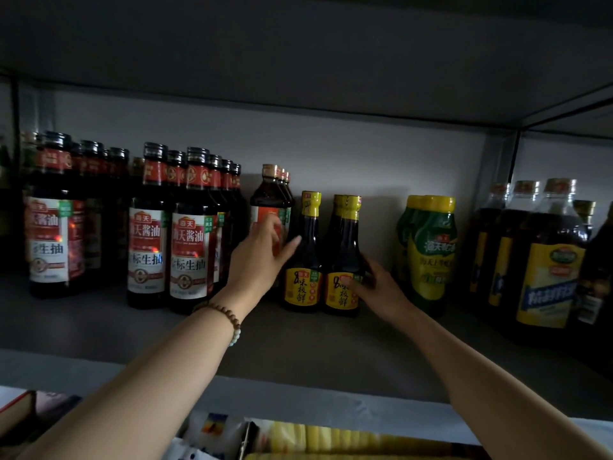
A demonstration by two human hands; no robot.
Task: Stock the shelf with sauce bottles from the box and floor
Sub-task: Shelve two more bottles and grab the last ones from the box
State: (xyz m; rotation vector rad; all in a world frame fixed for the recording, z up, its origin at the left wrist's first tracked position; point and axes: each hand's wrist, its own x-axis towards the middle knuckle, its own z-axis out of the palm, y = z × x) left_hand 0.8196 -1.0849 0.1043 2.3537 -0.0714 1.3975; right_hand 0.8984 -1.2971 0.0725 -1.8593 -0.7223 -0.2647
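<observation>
Two small dark sauce bottles with yellow caps and yellow labels stand side by side on the grey shelf [298,346]. My left hand [262,254] reaches in with straight fingers, its fingertips touching the left small bottle [303,260]. My right hand [374,283] grips the lower part of the right small bottle [343,257], thumb across its label. More yellow-capped bottles stand directly behind the right one.
Tall red-labelled soy sauce bottles [185,234] fill the shelf's left side; a rounder red-labelled bottle [270,200] stands behind my left hand. Green-and-yellow bottles [429,254] and large dark jugs [544,260] stand to the right. Packaged goods [331,439] lie on the lower shelf.
</observation>
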